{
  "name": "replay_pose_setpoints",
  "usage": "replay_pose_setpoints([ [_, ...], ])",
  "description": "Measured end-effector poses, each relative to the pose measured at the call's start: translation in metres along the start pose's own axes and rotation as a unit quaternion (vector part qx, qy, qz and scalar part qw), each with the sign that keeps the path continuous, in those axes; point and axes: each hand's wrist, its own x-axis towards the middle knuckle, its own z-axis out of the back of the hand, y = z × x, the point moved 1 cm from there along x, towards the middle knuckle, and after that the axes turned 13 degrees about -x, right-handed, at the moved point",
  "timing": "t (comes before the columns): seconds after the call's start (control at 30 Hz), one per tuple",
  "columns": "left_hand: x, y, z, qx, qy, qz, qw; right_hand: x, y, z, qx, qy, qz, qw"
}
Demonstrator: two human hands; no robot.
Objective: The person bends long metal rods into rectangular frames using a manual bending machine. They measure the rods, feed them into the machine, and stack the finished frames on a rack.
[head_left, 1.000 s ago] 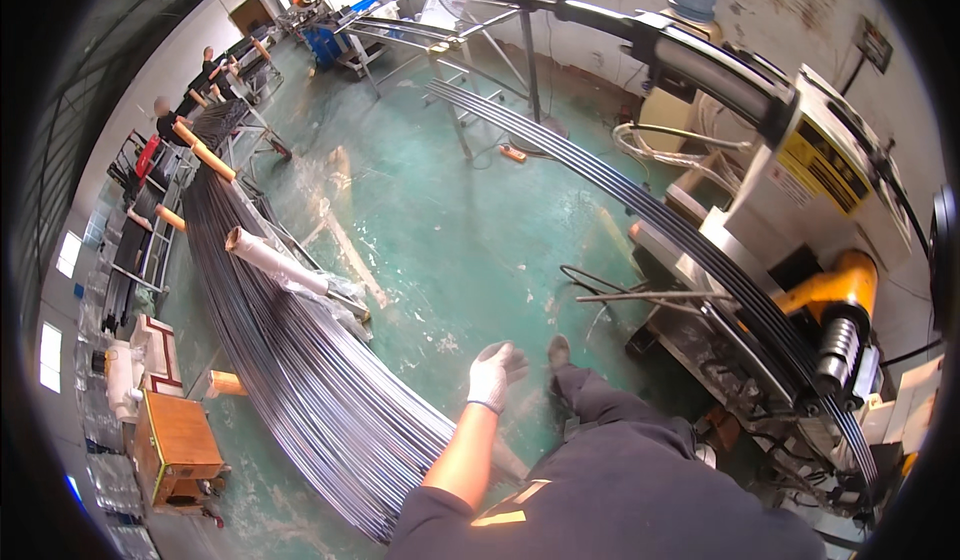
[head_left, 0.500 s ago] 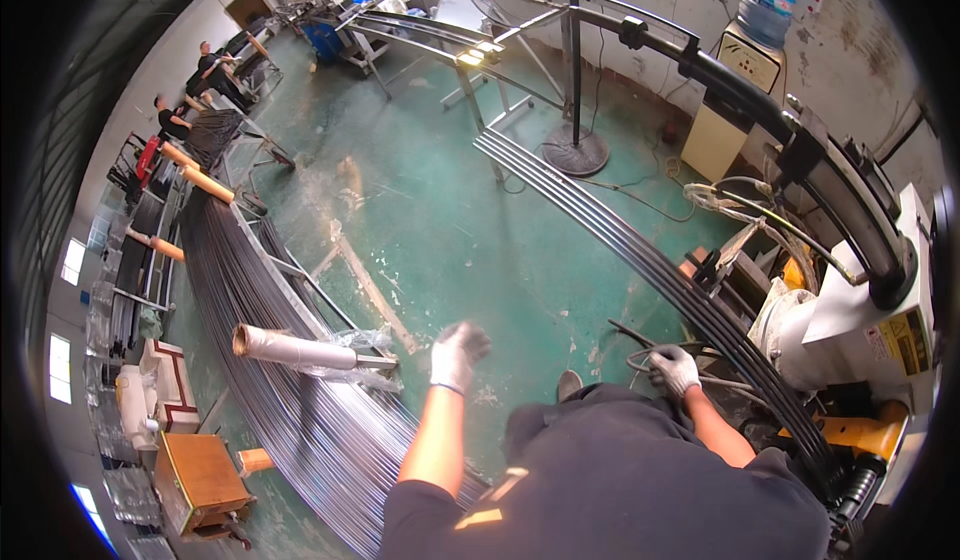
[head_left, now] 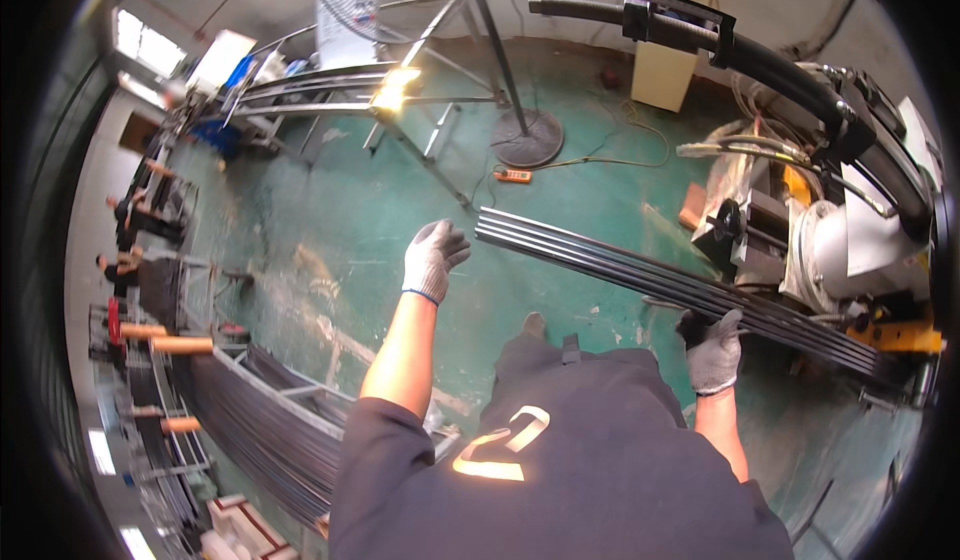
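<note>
Several long dark metal bars (head_left: pixel 620 272) lie side by side, running from the middle of the view to the machine at right. My right hand (head_left: pixel 715 354), in a grey-white glove with a dark patch by the thumb, is at their near edge. Its fingers close over that edge, though part of the grip is hidden. My left hand (head_left: pixel 437 260), in a whitish glove with a blue cuff edge, is raised just left of the bars' free end. A small gap separates it from them. Its fingers bend slightly and hold nothing.
A thick black curved arm (head_left: pixel 770 75) belongs to the machine at right. Ahead stand a metal frame (head_left: pixel 300 110) and a fan's round base (head_left: pixel 527 138). An orange-cased socket strip (head_left: pixel 513 176) lies on the floor. Dark bars fill a rack (head_left: pixel 235 400) at left; two people work beyond.
The view has turned right. My right hand has gone from beside a looped cable to the metal bars. My left hand has moved up and forward, closer to the bars' free end.
</note>
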Motion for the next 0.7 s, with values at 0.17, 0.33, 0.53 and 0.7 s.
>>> replay_pose_setpoints([
  [0.17,0.056,-0.013,-0.051,0.062,0.157,0.043,0.985,0.014,0.001,-0.06,0.064,-0.278,0.076,0.955],
  [0.33,0.062,0.004,-0.098,0.073,0.219,0.11,0.967,0.02,0.015,-0.081,-0.007,-0.397,0.096,0.913],
  [0.53,0.04,-0.001,-0.108,0.016,0.238,0.117,0.964,0.024,0.002,-0.066,-0.114,-0.512,0.154,0.837],
  [0.7,0.038,0.007,-0.098,-0.02,0.256,0.188,0.948,0.021,0.013,-0.093,-0.013,-0.489,0.125,0.863],
])
